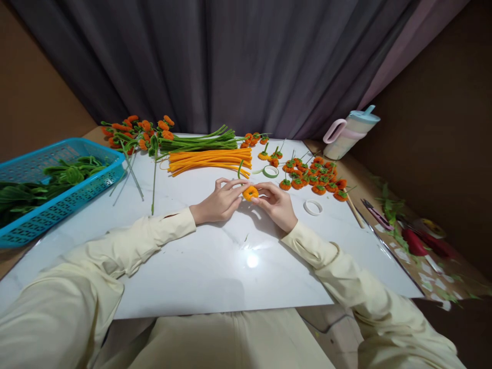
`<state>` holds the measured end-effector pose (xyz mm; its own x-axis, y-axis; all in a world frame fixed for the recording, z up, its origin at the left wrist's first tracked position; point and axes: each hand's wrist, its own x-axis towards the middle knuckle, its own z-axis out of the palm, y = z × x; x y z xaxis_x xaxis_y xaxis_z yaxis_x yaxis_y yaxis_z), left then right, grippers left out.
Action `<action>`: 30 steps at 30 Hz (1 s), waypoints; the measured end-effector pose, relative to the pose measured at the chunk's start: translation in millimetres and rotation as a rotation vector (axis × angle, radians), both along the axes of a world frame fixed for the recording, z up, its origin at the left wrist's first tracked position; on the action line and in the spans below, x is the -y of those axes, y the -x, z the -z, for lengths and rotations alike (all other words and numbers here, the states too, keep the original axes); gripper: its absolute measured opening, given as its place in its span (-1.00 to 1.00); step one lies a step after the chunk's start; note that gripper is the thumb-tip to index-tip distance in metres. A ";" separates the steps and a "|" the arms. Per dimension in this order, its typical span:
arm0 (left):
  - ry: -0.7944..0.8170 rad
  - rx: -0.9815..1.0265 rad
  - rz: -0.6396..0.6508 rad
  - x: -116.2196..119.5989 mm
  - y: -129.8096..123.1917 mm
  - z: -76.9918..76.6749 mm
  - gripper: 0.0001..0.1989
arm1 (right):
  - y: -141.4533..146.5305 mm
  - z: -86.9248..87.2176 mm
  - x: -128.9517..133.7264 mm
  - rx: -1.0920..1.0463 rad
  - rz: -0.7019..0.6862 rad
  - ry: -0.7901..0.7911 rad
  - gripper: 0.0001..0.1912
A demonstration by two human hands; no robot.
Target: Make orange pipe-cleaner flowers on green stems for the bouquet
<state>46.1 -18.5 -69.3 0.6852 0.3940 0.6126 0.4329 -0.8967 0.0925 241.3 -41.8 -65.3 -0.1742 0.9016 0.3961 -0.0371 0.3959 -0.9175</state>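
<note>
Leftward, a blue basket [63, 218] contains green leaves [73, 173]; centrally, the yellow-orange ring [250, 193] lies between the left hand [221, 201] and right hand [277, 206], grasped by the fingertips of both, nearer than the orange stems [209, 161] and well apart from the basket.

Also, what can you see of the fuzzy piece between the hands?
The fuzzy piece is yellow-orange, rounded and ring-like, a dark dip in its middle facing the camera. It looks soft. The left hand touches its left side, the right hand its right, over the white table. Whether the green stem behind belongs to it is unclear.
</note>
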 end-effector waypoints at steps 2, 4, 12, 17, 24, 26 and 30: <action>-0.024 0.023 -0.010 -0.3 -0.1 0.6 -0.49 | 0.1 -2.2 0.2 -0.025 -0.015 0.059 -0.71; -0.028 0.052 -0.049 0.1 -0.6 0.8 -0.51 | -0.5 -3.4 0.2 -0.028 -0.019 0.085 -0.71; -0.054 0.136 -0.167 1.1 -2.7 0.9 -0.66 | -1.6 -3.0 -0.2 -0.031 0.003 0.107 -0.68; -0.095 0.128 -0.158 1.0 -2.8 1.4 -0.67 | -0.4 -1.7 -0.7 -0.011 0.028 0.054 -0.67; -0.080 0.114 -0.125 0.2 -1.9 2.9 -0.69 | -0.6 2.1 -2.1 0.033 0.064 0.004 -0.65; -0.062 0.101 -0.120 -0.2 -1.8 2.9 -0.69 | -0.7 3.1 -2.5 0.046 0.071 -0.007 -0.64; -0.045 0.077 -0.106 0.0 -2.3 1.5 -0.73 | -0.4 4.7 -3.0 0.056 0.071 -0.024 -0.65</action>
<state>48.5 -18.5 -70.8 0.5920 0.4321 0.6804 0.5183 -0.8505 0.0891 241.7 -38.8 -70.0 -0.1330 0.9028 0.4091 0.0427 0.4176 -0.9076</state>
